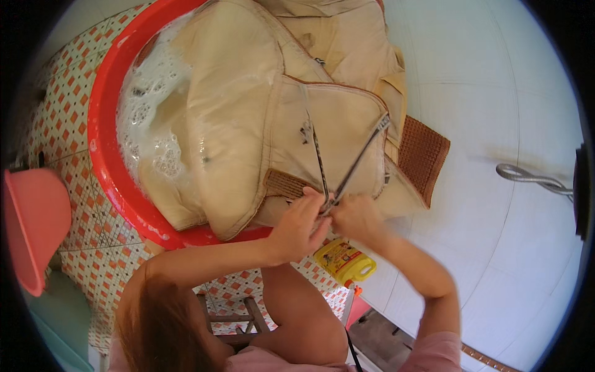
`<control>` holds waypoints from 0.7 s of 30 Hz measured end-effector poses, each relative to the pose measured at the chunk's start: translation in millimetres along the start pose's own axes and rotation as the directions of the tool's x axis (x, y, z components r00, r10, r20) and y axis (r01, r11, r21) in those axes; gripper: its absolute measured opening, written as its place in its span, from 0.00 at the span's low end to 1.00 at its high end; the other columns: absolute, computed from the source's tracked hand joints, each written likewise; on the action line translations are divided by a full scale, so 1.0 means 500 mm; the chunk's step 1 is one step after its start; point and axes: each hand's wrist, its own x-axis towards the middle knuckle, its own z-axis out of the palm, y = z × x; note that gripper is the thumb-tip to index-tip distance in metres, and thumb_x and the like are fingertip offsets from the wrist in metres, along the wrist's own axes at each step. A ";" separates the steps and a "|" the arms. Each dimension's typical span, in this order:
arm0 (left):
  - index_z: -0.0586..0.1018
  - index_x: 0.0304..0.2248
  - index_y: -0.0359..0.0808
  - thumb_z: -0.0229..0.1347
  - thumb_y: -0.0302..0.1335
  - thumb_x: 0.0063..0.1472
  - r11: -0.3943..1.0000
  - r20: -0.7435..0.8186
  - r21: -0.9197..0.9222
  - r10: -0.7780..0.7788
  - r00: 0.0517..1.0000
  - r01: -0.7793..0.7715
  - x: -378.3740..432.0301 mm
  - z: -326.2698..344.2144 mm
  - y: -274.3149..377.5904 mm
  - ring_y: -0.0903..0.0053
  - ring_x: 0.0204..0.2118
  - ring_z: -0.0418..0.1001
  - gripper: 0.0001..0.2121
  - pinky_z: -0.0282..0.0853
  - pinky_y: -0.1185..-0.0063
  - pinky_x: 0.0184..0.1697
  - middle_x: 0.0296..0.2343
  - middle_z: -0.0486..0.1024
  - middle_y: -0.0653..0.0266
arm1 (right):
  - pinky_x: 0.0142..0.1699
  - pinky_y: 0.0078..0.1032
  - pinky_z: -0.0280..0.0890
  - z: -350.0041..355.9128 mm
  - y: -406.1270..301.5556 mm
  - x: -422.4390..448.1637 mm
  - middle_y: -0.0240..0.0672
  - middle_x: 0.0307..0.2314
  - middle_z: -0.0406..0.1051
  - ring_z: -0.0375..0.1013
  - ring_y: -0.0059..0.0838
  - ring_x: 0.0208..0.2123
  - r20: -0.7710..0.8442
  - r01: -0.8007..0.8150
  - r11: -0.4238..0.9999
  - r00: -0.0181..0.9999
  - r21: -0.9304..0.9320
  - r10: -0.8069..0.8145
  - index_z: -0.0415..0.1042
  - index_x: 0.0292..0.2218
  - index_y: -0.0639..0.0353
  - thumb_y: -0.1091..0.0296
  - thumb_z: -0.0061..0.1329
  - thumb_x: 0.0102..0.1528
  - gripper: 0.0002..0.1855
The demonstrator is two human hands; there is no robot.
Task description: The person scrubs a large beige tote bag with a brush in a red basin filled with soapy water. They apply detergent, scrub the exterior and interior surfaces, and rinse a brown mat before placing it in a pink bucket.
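Large beige fabric covers with brown piping (pixel 237 93) lie in and over a red plastic basin (pixel 104 153) holding sudsy water (pixel 148 107). Grey cords (pixel 355 158) run from the fabric down to my hands. My left hand (pixel 300 225) and my right hand (pixel 358 216) meet at the cords, fingers closed around them where they come together. A brown ribbed fabric patch (pixel 288 186) lies just beside my left fingers. Another brown textured flap (pixel 420 156) sticks out at the right of the covers. My right hand is slightly blurred.
A yellow plastic jug (pixel 344 262) with a red cap lies below my hands. A pink basin (pixel 39 223) and a teal container (pixel 60 321) stand at left. A coiled metal hose (pixel 534 179) shows at right. Behind my legs is a stool (pixel 253 314).
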 end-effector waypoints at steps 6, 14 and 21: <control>0.61 0.47 0.27 0.51 0.21 0.53 0.988 0.004 -0.132 -0.083 0.997 0.082 -0.009 0.020 0.004 0.67 0.32 0.68 0.22 0.66 0.77 0.35 0.32 0.66 0.52 | 0.26 0.34 0.64 0.001 0.176 0.200 0.44 0.19 0.69 0.70 0.41 0.20 -0.253 -0.092 0.992 0.961 0.087 0.112 0.57 0.52 0.46 0.56 0.39 0.53 0.25; 0.61 0.46 0.24 0.50 0.20 0.51 0.991 -0.028 -0.105 -0.089 0.996 0.086 -0.019 0.036 -0.021 0.60 0.36 0.64 0.21 0.60 0.69 0.39 0.33 0.66 0.51 | 0.49 0.37 0.55 -0.093 0.138 0.242 0.51 0.35 0.67 0.65 0.40 0.42 0.058 -0.319 0.910 0.947 0.266 0.315 0.55 0.51 0.63 0.47 0.48 0.49 0.36; 0.61 0.47 0.27 0.51 0.22 0.50 0.992 -0.022 0.122 0.027 0.999 -0.024 -0.003 0.014 -0.021 0.59 0.35 0.65 0.23 0.58 0.69 0.40 0.32 0.67 0.52 | 0.23 0.29 0.62 0.004 0.108 0.180 0.40 0.17 0.69 0.68 0.35 0.19 -0.418 0.210 0.977 0.890 0.028 -0.180 0.62 0.48 0.58 0.59 0.44 0.51 0.24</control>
